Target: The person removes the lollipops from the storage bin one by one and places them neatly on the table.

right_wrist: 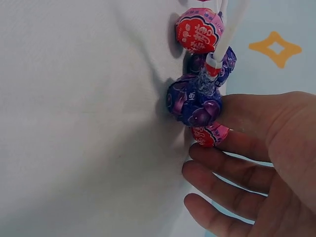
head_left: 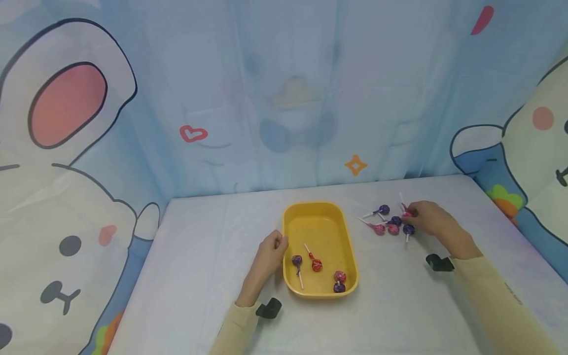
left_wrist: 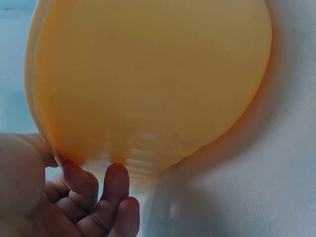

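My left hand point(head_left: 267, 252) grips the left edge of a yellow plastic tray point(head_left: 316, 221). In the left wrist view the thumb lies at the tray's rim point(left_wrist: 31, 94) and the curled fingers are by its outer wall. To the right of the tray, my right hand point(head_left: 432, 220) pinches a pink lollipop point(right_wrist: 210, 135) between thumb and forefinger, its other fingers loosely bent. Right in front of the thumb is a purple lollipop point(right_wrist: 193, 102), its stick towards the camera. Another pink lollipop point(right_wrist: 199, 30) lies beyond it.
Inside the tray lie a red lollipop point(head_left: 316, 265), a purple lollipop point(head_left: 297, 260) and a pink one point(head_left: 339, 276) beside another purple one point(head_left: 339, 287). Several loose lollipops, including a purple one point(head_left: 383, 209), cluster on the white tabletop point(head_left: 213, 246). A printed blue curtain point(head_left: 284, 167) hangs behind.
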Demonstrator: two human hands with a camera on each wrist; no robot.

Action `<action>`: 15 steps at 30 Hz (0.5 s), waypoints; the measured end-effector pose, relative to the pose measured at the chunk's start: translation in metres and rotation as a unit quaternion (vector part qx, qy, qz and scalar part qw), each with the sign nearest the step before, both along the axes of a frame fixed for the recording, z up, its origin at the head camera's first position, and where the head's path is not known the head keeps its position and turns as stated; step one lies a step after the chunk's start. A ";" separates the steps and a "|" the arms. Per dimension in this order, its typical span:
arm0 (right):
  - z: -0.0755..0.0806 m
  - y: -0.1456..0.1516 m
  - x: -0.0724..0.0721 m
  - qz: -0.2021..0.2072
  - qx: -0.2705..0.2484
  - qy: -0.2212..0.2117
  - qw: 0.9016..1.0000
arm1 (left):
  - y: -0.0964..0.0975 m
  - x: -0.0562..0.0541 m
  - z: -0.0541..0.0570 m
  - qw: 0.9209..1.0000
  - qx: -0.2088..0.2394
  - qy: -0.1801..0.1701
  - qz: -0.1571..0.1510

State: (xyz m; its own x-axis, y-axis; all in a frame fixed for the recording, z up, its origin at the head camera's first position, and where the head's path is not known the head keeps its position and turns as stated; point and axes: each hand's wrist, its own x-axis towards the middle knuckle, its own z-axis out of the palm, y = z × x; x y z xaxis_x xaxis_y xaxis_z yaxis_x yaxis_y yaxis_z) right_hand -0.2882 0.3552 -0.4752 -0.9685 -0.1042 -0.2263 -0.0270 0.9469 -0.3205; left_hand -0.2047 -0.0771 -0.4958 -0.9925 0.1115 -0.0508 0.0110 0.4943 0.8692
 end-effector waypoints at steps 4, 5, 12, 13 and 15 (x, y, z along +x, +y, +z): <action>-0.003 0.001 0.001 -0.001 -0.006 0.006 1.000 | 0.000 0.000 0.000 1.000 -0.004 -0.002 0.003; -0.004 0.001 0.001 -0.001 -0.008 0.008 1.000 | 0.000 0.001 0.000 1.000 -0.005 -0.001 0.003; -0.003 0.003 0.006 -0.019 -0.018 0.003 1.000 | 0.001 0.002 0.001 1.000 -0.001 -0.008 0.005; -0.001 0.003 0.007 -0.021 -0.018 0.000 1.000 | 0.001 0.002 0.002 1.000 0.002 -0.007 0.004; 0.001 0.003 0.008 -0.023 -0.020 -0.002 1.000 | 0.000 0.002 0.002 1.000 0.004 -0.006 0.003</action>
State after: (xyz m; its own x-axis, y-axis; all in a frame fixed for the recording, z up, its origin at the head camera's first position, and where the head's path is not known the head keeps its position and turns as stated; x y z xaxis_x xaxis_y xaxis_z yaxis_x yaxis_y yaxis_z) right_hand -0.2802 0.3578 -0.4744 -0.9715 -0.0680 -0.2272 0.0183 0.9337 -0.3576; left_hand -0.2028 -0.0766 -0.4940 -0.9925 0.1059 -0.0615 -0.0021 0.4878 0.8730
